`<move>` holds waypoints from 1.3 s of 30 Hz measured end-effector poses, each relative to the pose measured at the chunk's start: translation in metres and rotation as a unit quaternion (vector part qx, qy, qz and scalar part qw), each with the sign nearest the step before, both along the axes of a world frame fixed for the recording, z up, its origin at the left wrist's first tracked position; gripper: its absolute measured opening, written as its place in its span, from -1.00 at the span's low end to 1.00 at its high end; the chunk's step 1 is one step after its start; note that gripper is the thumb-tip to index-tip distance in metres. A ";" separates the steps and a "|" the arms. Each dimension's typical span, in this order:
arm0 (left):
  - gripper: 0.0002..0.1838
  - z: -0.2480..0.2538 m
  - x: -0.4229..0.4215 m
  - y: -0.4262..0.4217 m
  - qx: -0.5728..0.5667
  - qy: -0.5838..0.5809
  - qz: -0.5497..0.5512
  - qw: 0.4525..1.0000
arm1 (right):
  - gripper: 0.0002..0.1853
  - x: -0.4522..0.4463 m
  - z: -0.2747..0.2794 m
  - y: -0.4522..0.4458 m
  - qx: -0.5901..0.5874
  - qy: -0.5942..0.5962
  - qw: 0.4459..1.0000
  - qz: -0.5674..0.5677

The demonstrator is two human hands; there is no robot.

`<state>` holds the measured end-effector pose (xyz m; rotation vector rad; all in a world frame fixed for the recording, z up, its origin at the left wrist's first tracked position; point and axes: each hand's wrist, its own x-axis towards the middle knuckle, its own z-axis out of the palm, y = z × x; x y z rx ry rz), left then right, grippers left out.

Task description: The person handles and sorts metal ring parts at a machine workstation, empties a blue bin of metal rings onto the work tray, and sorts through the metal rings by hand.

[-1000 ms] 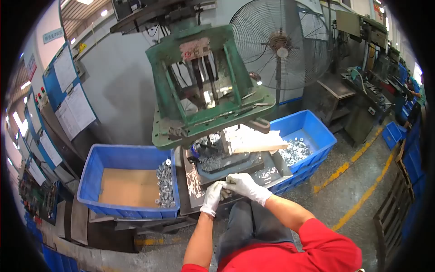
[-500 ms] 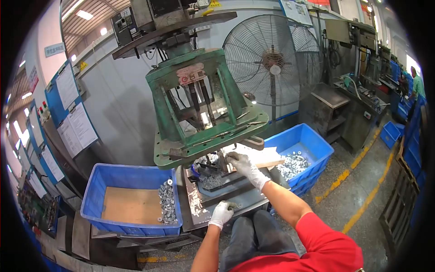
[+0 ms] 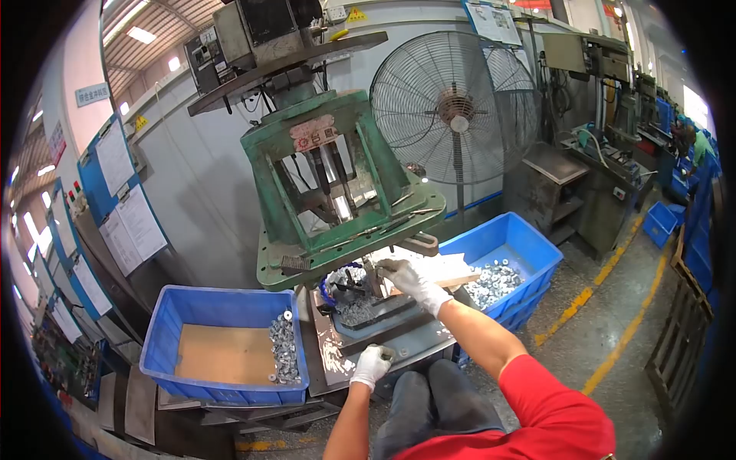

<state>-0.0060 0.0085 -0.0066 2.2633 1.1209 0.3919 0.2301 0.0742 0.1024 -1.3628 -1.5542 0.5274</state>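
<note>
White gloves cover both hands. My right hand (image 3: pixel 412 282) reaches to the die area under the green press (image 3: pixel 337 184), its fingers closed by an upright metal piece; what they hold is too small to make out. My left hand (image 3: pixel 372 365) rests near the front edge of the metal work table (image 3: pixel 331 356), fingers curled, and its contents are hidden. Between the hands lies a dark die plate (image 3: pixel 368 326) with metal bits around it. A small round part (image 3: pixel 404 353) lies on the table just right of my left hand.
At the left, a blue bin (image 3: pixel 165 345) holds cardboard and a heap of metal parts. Another blue bin (image 3: pixel 529 241) at the right holds washer-like parts. A large fan (image 3: pixel 458 115) stands behind. A distant person (image 3: pixel 701 147) is at far right.
My hands were together at the table's front edge; my right hand has since moved forward to the die while my left stayed near the edge. The view has tilted up, and the press's rods look lower.
</note>
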 end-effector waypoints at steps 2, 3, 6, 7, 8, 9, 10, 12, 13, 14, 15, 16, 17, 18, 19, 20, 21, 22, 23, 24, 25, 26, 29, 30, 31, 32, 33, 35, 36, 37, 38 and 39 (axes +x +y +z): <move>-0.80 -0.003 0.001 -0.002 0.039 0.013 0.011 0.999 | -0.57 -0.005 0.024 -0.002 -0.040 -0.006 0.999 -0.029; -0.81 -0.003 0.001 -0.004 0.051 0.019 0.020 0.998 | -0.57 -0.007 0.028 -0.002 -0.061 -0.009 0.997 -0.043; -0.83 0.000 0.000 -0.011 0.063 -0.042 0.087 0.993 | -0.60 -0.008 0.015 0.004 -0.069 -0.019 0.994 -0.076; -0.84 0.000 0.001 -0.013 0.062 -0.076 0.115 0.989 | -0.62 -0.010 0.016 -0.002 -0.080 -0.037 0.991 -0.098; -0.85 0.000 0.000 -0.013 0.037 -0.118 0.132 0.984 | -0.63 -0.012 0.008 -0.008 -0.026 -0.053 0.992 -0.109; -0.85 0.000 -0.001 -0.011 0.012 -0.159 0.150 0.976 | -0.64 -0.016 -0.007 -0.016 0.027 -0.069 0.990 -0.118; -0.86 -0.001 -0.002 -0.011 -0.014 -0.200 0.169 0.965 | -0.65 -0.022 -0.021 -0.023 0.080 -0.085 0.985 -0.125; -0.87 0.013 -0.005 -0.014 -0.119 -0.272 0.201 0.933 | -0.76 -0.038 -0.014 -0.066 0.129 -0.070 0.989 -0.013; -0.83 0.013 -0.007 -0.012 -0.134 -0.294 0.195 0.926 | -0.74 -0.045 -0.027 -0.078 0.131 -0.103 0.985 0.043; -0.80 0.012 -0.008 -0.010 -0.169 -0.330 0.186 0.910 | -0.76 -0.056 -0.040 -0.089 0.116 -0.123 0.982 0.080; -0.77 0.009 -0.009 -0.007 -0.202 -0.366 0.182 0.890 | -0.71 -0.064 -0.053 -0.095 0.105 -0.177 0.975 0.087; -0.73 0.003 -0.011 -0.004 -0.219 -0.374 0.187 0.881 | -0.72 -0.069 -0.065 -0.100 0.097 -0.191 0.972 0.096; -0.70 -0.022 -0.017 0.006 -0.184 -0.393 0.154 0.888 | -0.72 -0.073 -0.072 -0.106 0.090 -0.205 0.969 0.105; -0.66 -0.011 -0.017 -0.002 -0.209 -0.393 0.155 0.882 | -0.76 -0.077 -0.072 -0.110 0.093 -0.186 0.972 0.105; -0.62 0.002 -0.015 -0.006 -0.233 -0.394 0.153 0.876 | -0.79 -0.077 -0.069 -0.113 0.097 -0.167 0.976 0.102; -0.59 0.011 -0.015 -0.010 -0.258 -0.415 0.137 0.862 | -0.83 -0.077 -0.063 -0.115 0.081 -0.184 0.975 0.093; -0.55 0.017 -0.015 -0.013 -0.283 -0.434 0.119 0.847 | -0.84 -0.076 -0.063 -0.115 0.081 -0.151 0.981 0.092; -0.51 0.019 -0.016 -0.013 -0.307 -0.437 0.115 0.837 | -0.84 -0.075 -0.058 -0.117 0.047 -0.151 0.983 0.095; -0.51 0.021 -0.016 -0.011 -0.290 -0.421 0.103 0.853 | -0.84 -0.074 -0.055 -0.118 0.013 -0.152 0.984 0.094; -0.50 0.016 -0.016 -0.009 -0.277 -0.427 0.096 0.855 | -0.84 -0.074 -0.059 -0.117 0.035 -0.161 0.983 0.080; -0.49 0.011 -0.015 -0.007 -0.267 -0.432 0.086 0.857 | -0.84 -0.075 -0.062 -0.114 0.053 -0.130 0.987 0.079; -0.53 0.005 -0.016 -0.005 -0.191 -0.383 0.096 0.899 | -0.84 -0.074 -0.066 -0.112 0.069 -0.100 0.990 0.072; -0.65 -0.009 -0.006 -0.004 -0.092 -0.293 0.117 0.944 | -0.84 -0.066 -0.053 -0.112 0.005 0.109 0.994 -0.021; -0.66 0.008 -0.002 -0.010 -0.095 -0.245 0.104 0.959 | -0.83 -0.056 -0.060 -0.101 -0.002 0.213 0.977 -0.004; -0.66 0.025 0.004 -0.016 -0.093 -0.197 0.092 0.972 | -0.83 -0.047 -0.053 -0.095 -0.005 0.314 0.949 0.017; -0.64 0.016 0.009 -0.013 -0.076 -0.183 0.064 0.978 | -0.83 -0.038 -0.046 -0.090 0.007 0.322 0.947 0.000; -0.62 0.007 0.012 -0.012 -0.058 -0.169 0.039 0.983 | -0.83 -0.033 -0.030 -0.084 0.018 0.331 0.943 -0.013; -0.55 0.028 0.022 -0.020 -0.031 -0.031 0.018 0.999 | -0.72 -0.022 -0.006 -0.066 -0.004 0.312 0.949 -0.043; -0.57 0.020 0.025 -0.017 -0.026 -0.040 0.017 0.999 | -0.68 -0.018 0.014 -0.062 -0.017 0.274 0.960 -0.057; -0.59 0.013 0.026 -0.014 -0.021 -0.049 0.019 0.998 | -0.64 -0.019 0.024 -0.060 -0.032 0.235 0.969 -0.070; -0.61 0.007 0.026 -0.011 -0.017 -0.034 0.014 0.999 | -0.60 -0.018 0.014 -0.046 -0.004 0.223 0.973 -0.068; -0.64 0.006 0.027 -0.009 -0.014 -0.019 0.010 1.000 | -0.60 -0.018 0.013 -0.039 -0.011 0.196 0.979 -0.056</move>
